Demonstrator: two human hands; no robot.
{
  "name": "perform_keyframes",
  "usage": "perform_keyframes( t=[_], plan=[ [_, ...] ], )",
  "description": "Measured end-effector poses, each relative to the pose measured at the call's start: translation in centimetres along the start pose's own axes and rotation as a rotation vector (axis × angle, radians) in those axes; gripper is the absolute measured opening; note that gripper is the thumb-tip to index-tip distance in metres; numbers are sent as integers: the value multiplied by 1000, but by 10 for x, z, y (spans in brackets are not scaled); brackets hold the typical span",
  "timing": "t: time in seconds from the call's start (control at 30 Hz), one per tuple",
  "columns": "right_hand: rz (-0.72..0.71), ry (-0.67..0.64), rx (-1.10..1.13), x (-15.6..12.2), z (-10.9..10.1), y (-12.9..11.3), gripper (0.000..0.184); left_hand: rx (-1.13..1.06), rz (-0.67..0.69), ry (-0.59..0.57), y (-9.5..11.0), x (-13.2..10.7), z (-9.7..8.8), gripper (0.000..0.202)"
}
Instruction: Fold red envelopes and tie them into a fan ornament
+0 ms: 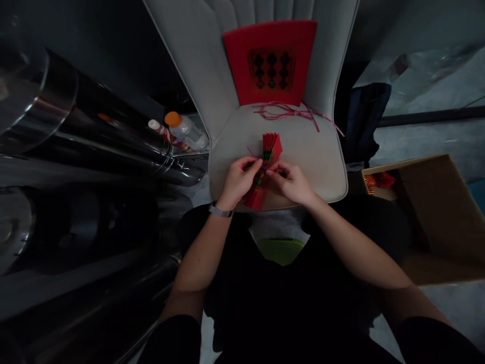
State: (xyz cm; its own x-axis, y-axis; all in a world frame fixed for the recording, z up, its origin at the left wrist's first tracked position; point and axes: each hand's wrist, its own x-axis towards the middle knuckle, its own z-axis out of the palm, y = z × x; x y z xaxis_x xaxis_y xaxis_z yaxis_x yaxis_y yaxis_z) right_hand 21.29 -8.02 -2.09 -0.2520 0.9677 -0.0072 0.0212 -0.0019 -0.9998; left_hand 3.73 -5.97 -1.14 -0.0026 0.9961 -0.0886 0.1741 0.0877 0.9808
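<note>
A pleated bundle of red paper [270, 142] with gold and green print lies across the front of the chair seat, its folds fanning out at both ends. Round its middle runs a thin pink ribbon, mostly hidden by fingers. My left hand [239, 178], with a watch on the wrist, pinches the ribbon at the left side of the bundle; a short ribbon end sticks up beside it. From the right, my right hand [290, 181] has thumb and forefinger closed on the ribbon close to the bundle's middle. The fingertips of both hands nearly meet there.
Against the backrest of the pale chair [223, 151] leans a flat red printed paper piece [271, 63], with loose pink ribbons [288, 110] before it. Bottles [187, 130] stand at left near dark shiny cylinders [113, 131]. An open cardboard box [435, 202] holding red paper pieces sits at right.
</note>
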Motion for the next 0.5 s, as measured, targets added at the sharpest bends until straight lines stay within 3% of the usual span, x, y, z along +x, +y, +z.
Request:
perform_keyframes(
  t=[0.2,0.5],
  plan=[
    [15,29,70,-5,5,0,36,22,74,9,2,-4,1,22],
    [84,-5,210,-6,3,0,49,1,51,83,0,-1,0,21]
  ],
)
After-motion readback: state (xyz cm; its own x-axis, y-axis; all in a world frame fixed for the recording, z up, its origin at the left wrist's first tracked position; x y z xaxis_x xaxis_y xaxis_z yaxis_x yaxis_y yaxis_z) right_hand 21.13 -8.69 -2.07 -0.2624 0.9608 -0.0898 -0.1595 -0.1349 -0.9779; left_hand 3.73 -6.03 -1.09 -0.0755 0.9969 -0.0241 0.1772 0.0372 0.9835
